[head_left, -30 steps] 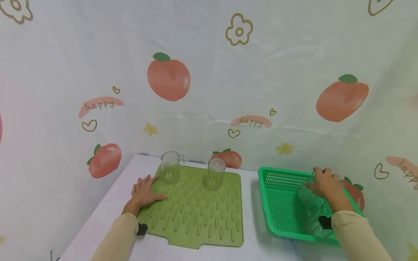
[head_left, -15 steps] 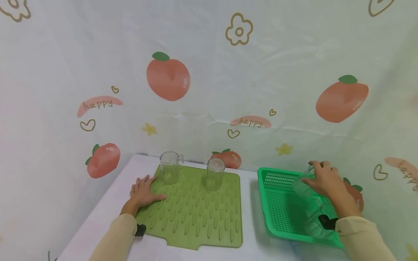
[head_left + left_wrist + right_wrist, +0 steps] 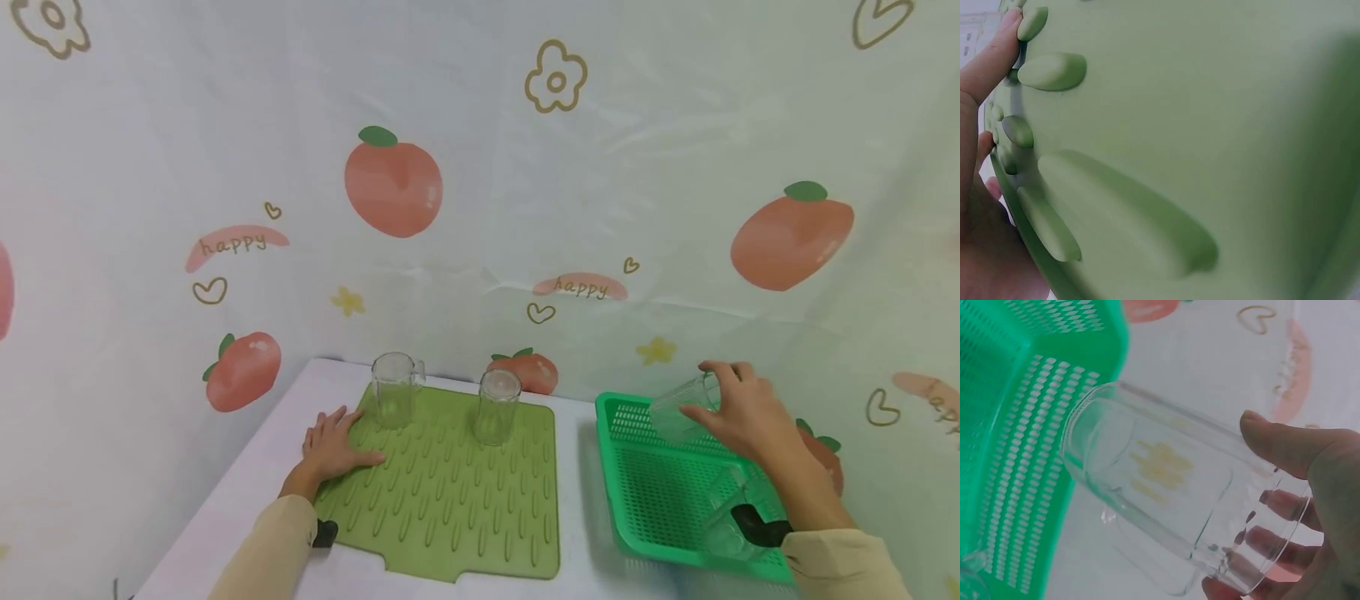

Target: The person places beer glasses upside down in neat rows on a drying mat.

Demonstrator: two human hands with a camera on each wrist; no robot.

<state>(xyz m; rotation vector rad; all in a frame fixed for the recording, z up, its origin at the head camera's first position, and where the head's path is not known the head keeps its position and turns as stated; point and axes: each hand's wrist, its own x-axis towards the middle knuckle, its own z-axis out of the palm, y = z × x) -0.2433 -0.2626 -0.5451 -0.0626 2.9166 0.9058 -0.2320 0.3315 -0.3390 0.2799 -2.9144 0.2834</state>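
My right hand [image 3: 753, 417] grips a clear glass mug [image 3: 678, 410] near one end and holds it tilted over the back of the green plastic basket [image 3: 613, 500]. In the right wrist view the thumb lies on one side of the mug [image 3: 1154, 469], the fingers on the other, and its handle [image 3: 1157, 569] points down. My left hand [image 3: 330, 446] rests with spread fingers on the left edge of an olive-green ridged drying mat [image 3: 450, 508]. A glass mug with a handle [image 3: 393, 392] and an upturned glass [image 3: 497, 408] stand at the mat's back.
More clear glassware [image 3: 727, 529] lies in the front right of the basket, partly behind my wrist strap. The basket stands right of the mat on a white table [image 3: 581, 467]. A fruit-printed white curtain [image 3: 480, 208] hangs close behind.
My right hand has lifted the glass mug from inside the basket and moved it up and left, tilting it. My left hand stays on the mat.
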